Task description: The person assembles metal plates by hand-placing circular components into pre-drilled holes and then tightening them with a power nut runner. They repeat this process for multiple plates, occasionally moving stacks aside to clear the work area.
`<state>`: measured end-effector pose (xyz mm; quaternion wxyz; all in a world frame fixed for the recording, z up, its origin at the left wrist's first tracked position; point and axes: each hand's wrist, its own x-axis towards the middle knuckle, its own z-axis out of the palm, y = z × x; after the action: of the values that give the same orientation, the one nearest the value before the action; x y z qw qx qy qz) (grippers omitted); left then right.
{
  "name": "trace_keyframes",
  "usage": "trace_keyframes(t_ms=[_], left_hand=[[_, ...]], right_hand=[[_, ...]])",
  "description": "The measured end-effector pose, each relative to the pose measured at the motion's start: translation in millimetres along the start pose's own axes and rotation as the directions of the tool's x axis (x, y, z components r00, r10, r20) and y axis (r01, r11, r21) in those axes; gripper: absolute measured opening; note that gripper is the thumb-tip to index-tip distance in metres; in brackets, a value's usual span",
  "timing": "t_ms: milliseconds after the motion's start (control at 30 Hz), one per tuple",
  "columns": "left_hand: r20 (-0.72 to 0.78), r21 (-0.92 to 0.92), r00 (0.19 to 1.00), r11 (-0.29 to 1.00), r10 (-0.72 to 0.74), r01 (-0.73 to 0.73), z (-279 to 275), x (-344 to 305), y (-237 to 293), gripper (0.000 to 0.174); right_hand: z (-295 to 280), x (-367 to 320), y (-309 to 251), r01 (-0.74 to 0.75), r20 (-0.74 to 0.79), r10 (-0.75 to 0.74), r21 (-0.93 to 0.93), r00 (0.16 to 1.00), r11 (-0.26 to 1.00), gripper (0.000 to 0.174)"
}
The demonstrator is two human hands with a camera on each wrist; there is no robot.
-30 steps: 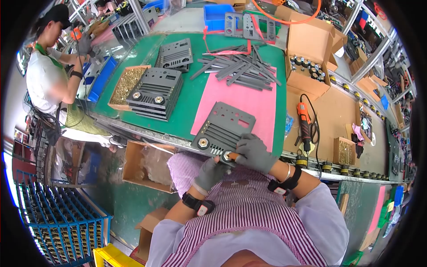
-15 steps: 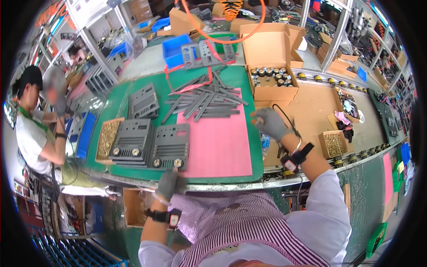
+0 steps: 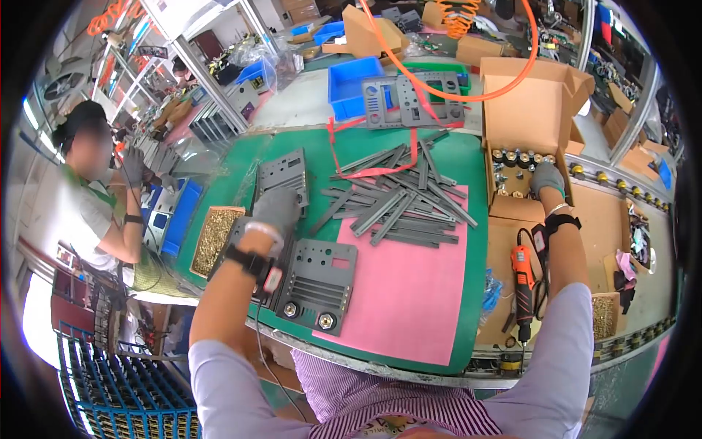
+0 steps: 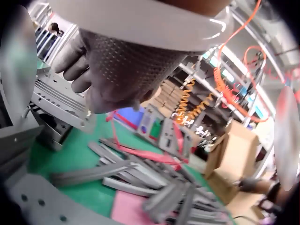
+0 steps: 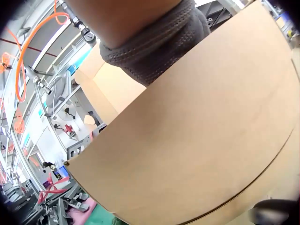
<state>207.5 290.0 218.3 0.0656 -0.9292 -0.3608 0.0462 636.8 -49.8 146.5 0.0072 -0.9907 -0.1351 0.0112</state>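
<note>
My left hand (image 3: 276, 208), in a grey glove, reaches forward over the green mat to a stack of grey slotted panels (image 3: 281, 174). In the left wrist view its fingers (image 4: 77, 63) hang loosely curled just above a panel's edge (image 4: 61, 101) and hold nothing. A grey panel with two brass connectors (image 3: 319, 282) lies near me, half on the pink mat (image 3: 409, 285). My right hand (image 3: 547, 178) is down inside an open cardboard box of round connectors (image 3: 515, 157). The right wrist view shows only the glove cuff (image 5: 154, 44) and a cardboard flap (image 5: 197, 140), so its fingers are hidden.
A heap of grey metal strips (image 3: 398, 197) covers the far mat. A box of brass nuts (image 3: 212, 238) sits left, an orange electric screwdriver (image 3: 522, 282) right. A blue bin (image 3: 351, 77) and more panels (image 3: 409, 99) lie behind. Another worker (image 3: 91, 197) stands at the left.
My left hand left the table's front edge and reached forward to the panel stack. My right hand moved from beside the pink mat into the cardboard box. My head turned slightly.
</note>
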Motion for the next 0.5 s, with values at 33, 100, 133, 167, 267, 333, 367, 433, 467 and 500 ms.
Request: trace_keyframes(t_ms=[33, 100, 133, 167, 267, 333, 367, 433, 467, 500], left_hand=[[0.058, 0.094, 0.997, 0.995, -0.047, 0.041, 9.2, 16.1, 1.6, 0.022], [0.091, 0.248, 0.995, 0.969, -0.028, 0.005, 31.0, 32.5, -2.7, 0.02], [0.107, 0.318, 0.994, 0.948, -0.016, -0.019, 42.3, 40.3, -7.0, 0.019], [0.128, 0.313, 0.992, 0.949, -0.004, -0.037, 55.9, 48.3, -11.7, 0.019], [0.175, 0.271, 0.976, 0.946, 0.133, -0.178, 57.2, 51.2, -22.8, 0.027], [0.121, 0.305, 0.992, 0.951, 0.021, -0.058, 31.2, 46.4, -12.7, 0.026], [0.09, 0.317, 0.995, 0.948, -0.039, 0.008, 19.5, 43.0, -9.4, 0.026], [-0.085, 0.328, 0.989, 0.941, 0.118, -0.083, 17.5, 34.2, -9.6, 0.028], [-0.172, 0.339, 0.966, 0.932, 0.193, -0.126, 16.6, 26.7, -9.8, 0.029], [-0.413, 0.323, 0.803, 0.894, 0.429, -0.311, 11.2, 13.1, 0.6, 0.032]], right_hand=[[-1.9, 1.5, -4.1, 0.023, 0.028, -0.021, -0.051, 0.999, 0.998, 0.025], [-8.1, -0.8, -7.9, 0.047, 0.035, -0.046, -0.04, 0.998, 0.998, 0.026], [-8.3, 0.6, -6.2, 0.057, 0.035, -0.055, -0.039, 0.998, 0.998, 0.026], [-1.5, 4.7, -1.5, 0.052, -0.019, -0.052, 0.03, 0.998, 0.998, 0.028], [1.6, 10.4, -9.4, -0.017, 0.043, 0.018, -0.027, 0.999, 0.999, 0.031], [-0.2, 10.6, -8.7, 0.035, 0.071, -0.031, -0.05, 0.997, 0.998, 0.031], [-2.7, 8.3, -9.7, 0.065, 0.082, -0.06, -0.062, 0.995, 0.996, 0.031], [-8.8, -10.7, -20.9, 0.11, 0.043, -0.107, -0.09, 0.993, 0.99, 0.03], [-10.6, -17.4, -23.1, 0.134, 0.025, -0.132, -0.105, 0.991, 0.985, 0.029], [3.5, -9.7, -19.8, 0.179, -0.009, -0.18, -0.09, 0.984, 0.98, 0.028]])
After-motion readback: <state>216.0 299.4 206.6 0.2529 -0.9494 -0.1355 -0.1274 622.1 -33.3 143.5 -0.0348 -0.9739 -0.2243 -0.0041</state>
